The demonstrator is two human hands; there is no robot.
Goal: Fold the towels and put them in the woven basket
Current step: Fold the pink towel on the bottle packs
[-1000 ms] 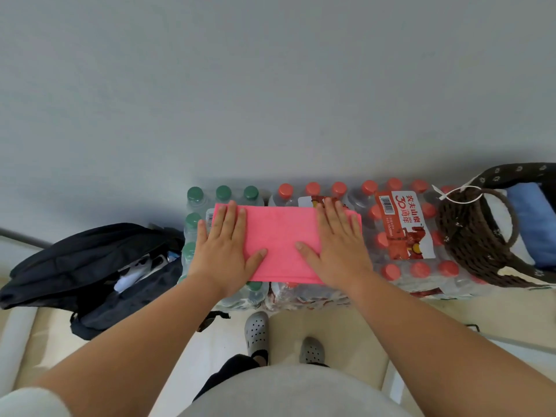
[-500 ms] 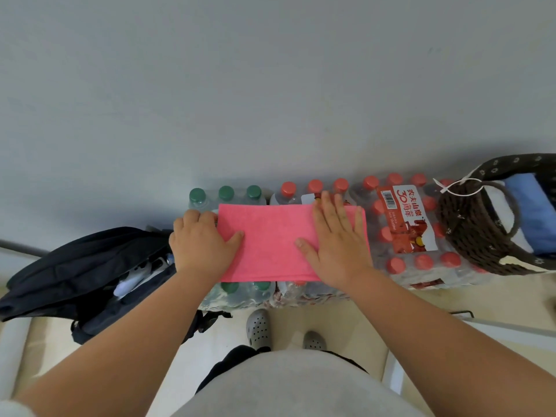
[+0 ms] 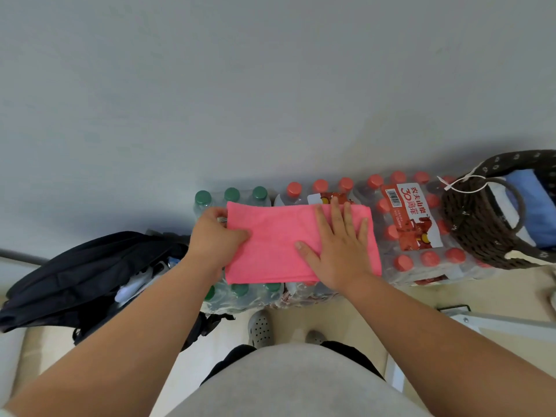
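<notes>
Grey wall (image 3: pixel 270 85) is shown across the upper field; at its foot, shrink-wrapped packs of bottled water are used as a makeshift folding surface; at far left a black backpack (image 3: pixel 75 275) is seen lying open on the floor. Next, the green-capped pack (image 3: pixel 231 195) is partly covered by the pink towel (image 3: pixel 276 245), which is laid flat as a folded rectangle across this pack and the neighbouring red-capped packs (image 3: pixel 403 263); the towel is not yet in the basket. The towel's left edge is pinched by the left hand (image 3: pixel 215 239), thumb on top and fingers curled at the edge, presumably so that this end can be lifted over for a further fold; the right half is pressed down by the right hand (image 3: pixel 337 251), palm flat and fingers spread, judged to anchor the cloth and keep the layers aligned. On the red-capped packs a red label (image 3: pixel 413 218) is displayed sideways; a barcode, the numeral 30 and the characters 农夫山泉 can be read, while the finer print is too small to be made out. At far right the woven basket (image 3: pixel 481 230) is placed at the end of the packs; a folded blue towel (image 3: pixel 538 212) is already held inside, and a white tie (image 3: pixel 463 183) is looped at its rim.
</notes>
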